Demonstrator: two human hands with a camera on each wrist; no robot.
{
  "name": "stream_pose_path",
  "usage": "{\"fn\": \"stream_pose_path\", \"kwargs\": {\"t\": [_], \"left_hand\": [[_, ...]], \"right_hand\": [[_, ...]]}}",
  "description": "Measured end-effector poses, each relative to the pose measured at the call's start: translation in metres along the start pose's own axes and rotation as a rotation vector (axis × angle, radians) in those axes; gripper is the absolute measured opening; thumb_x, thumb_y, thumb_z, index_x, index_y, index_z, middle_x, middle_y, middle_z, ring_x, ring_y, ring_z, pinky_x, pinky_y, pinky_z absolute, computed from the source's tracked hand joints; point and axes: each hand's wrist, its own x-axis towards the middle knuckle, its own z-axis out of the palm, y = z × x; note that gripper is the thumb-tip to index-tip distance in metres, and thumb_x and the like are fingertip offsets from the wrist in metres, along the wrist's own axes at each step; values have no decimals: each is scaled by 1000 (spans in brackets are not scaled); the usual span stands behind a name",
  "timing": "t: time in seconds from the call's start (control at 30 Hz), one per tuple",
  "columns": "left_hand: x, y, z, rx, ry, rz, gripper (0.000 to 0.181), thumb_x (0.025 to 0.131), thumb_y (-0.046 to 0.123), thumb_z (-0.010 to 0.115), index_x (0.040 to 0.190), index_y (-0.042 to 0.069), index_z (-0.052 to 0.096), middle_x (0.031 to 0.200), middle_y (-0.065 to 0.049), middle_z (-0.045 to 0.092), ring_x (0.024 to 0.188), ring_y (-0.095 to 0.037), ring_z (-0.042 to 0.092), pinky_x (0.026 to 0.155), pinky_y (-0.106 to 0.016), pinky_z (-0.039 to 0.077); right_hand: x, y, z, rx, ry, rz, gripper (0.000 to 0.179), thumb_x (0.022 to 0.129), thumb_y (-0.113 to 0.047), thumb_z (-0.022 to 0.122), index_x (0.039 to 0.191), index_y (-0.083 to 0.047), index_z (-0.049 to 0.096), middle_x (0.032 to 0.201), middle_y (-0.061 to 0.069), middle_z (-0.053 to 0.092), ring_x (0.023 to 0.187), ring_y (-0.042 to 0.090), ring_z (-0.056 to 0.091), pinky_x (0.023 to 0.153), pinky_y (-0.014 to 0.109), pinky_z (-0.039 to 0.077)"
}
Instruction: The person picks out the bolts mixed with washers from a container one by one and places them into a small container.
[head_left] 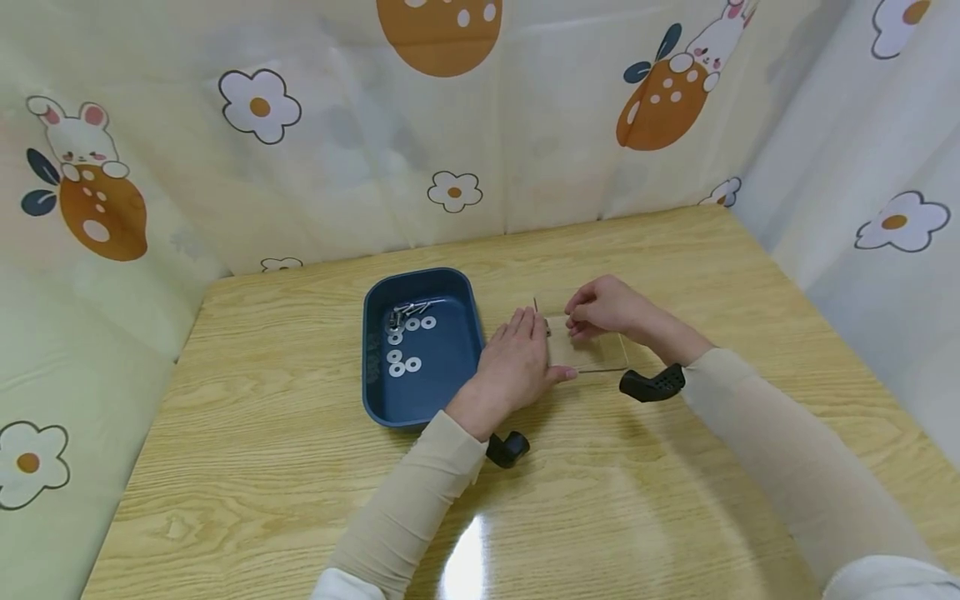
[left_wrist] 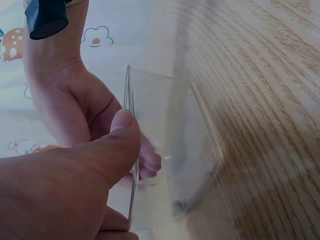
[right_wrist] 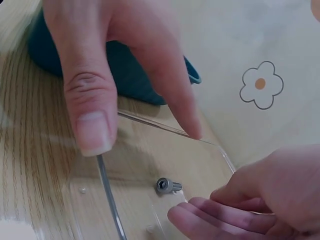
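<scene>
Head view, curtain [head_left: 341, 175]: cloth printed with flowers and rabbits, hanging behind the tray.
Wood-grain table [head_left: 247, 400]: spreads out around the tray.
Blue tray [head_left: 442, 400]: my landmark, its long sides running toward the curtain.
Clear plastic piece [head_left: 592, 354]: just right of the tray, partly raised off the wood; box or stacked sheets, I can't tell.
Left hand [head_left: 516, 360]: nearer the tray, fingers straight over the piece's tray-side edge, thumb along its front edge.
Right hand [head_left: 603, 307]: over the piece, farther from the tray, fingers curled in; whether it pinches anything, I can't tell.
Socket-head screw [right_wrist: 164, 186]: at the piece, trayward of the right fingertips, long axis roughly along the tray's long side, shank toward the curtain. Both hands are close; depth hides which is nearer.
Loose metal screws [head_left: 415, 307]: heaped at the tray's far end.
White washers [head_left: 413, 364]: scattered flat in the tray.
</scene>
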Motion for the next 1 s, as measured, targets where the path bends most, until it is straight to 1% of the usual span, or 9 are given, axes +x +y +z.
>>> {"fn": "stream_pose_path", "kwargs": {"t": [0.13,0.33,0.4,0.57,0.7,0.87,1.0], "left_hand": [[-1,-3,-1,-21,-9,0,94,93,66,48,157,3,20,166,-14,19,154,-25,17,125,-40,25],[-5,-10,-9,-3,26,31,99,92,68,50,158,1,18,166,-15,19,155,-25,16,125,-37,23],[-7,-13,-13,-7,32,32,100,91,68,50,158,2,17,166,-14,18,155,-25,15,125,-37,22],[-12,-21,-21,-32,33,8,99,91,68,53,159,4,17,167,-13,16,155,-24,13,126,-39,20],[-19,-30,-25,-37,37,-10,99,91,67,53,158,4,17,167,-13,16,155,-24,12,126,-39,19],[-29,-44,-29,-29,36,-27,98,92,66,52,158,4,17,167,-13,15,155,-26,11,126,-40,18],[-38,-58,-31,-42,55,-27,96,93,64,52,158,3,17,167,-14,15,156,-26,10,126,-41,17]], "right_hand": [[-2,1,-2,70,-26,-12,34,101,-5,47,126,19,52,106,27,68,83,19,74,83,37,61],[-3,-4,-7,146,-49,-23,36,103,-6,47,129,19,48,109,26,67,88,19,74,85,36,61],[-3,-7,-8,157,-54,-27,37,104,-7,46,130,19,48,111,26,66,89,19,73,85,35,61],[-2,-12,-9,156,-68,-34,38,104,-9,45,132,18,46,116,27,65,94,21,73,87,35,60],[0,-16,-8,146,-72,-34,38,105,-10,43,131,17,47,119,30,63,96,23,73,87,35,60],[1,-20,-6,153,-81,-33,37,105,-12,42,130,15,49,123,33,60,101,28,72,92,40,58],[1,-26,-4,174,-101,-41,38,105,-14,44,131,13,49,123,30,61,102,27,71,94,42,57]]}}
